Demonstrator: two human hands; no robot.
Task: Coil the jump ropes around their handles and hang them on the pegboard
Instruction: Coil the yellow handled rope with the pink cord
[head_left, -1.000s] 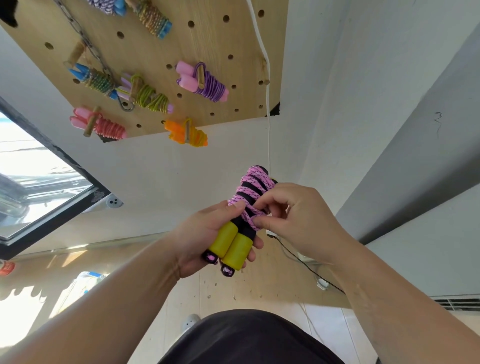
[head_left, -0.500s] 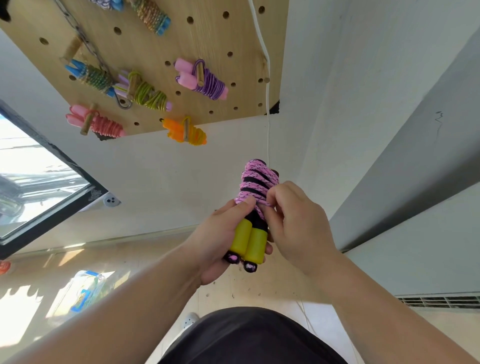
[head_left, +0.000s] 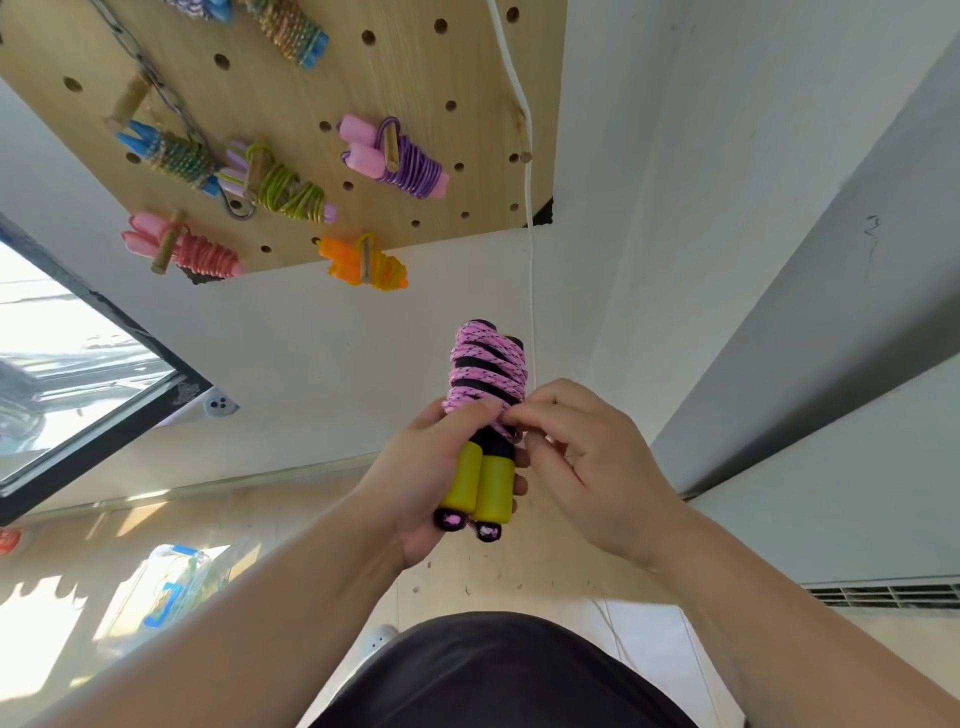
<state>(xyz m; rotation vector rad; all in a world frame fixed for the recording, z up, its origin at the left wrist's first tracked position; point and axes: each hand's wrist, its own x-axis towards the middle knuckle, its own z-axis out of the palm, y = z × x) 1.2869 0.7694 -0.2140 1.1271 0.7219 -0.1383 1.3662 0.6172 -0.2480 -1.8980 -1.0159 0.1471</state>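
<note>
Together, left hand (head_left: 421, 486), right hand (head_left: 589, 467) on rope (head_left: 488, 370).

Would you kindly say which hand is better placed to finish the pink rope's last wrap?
Probably the right hand: its fingertips pinch the pink rope, while the left hand grips the yellow handles.

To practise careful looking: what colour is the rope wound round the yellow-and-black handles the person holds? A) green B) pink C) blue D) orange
B: the pink rope is coiled round the handles, which the left hand grips while the right hand pinches the rope.
</note>
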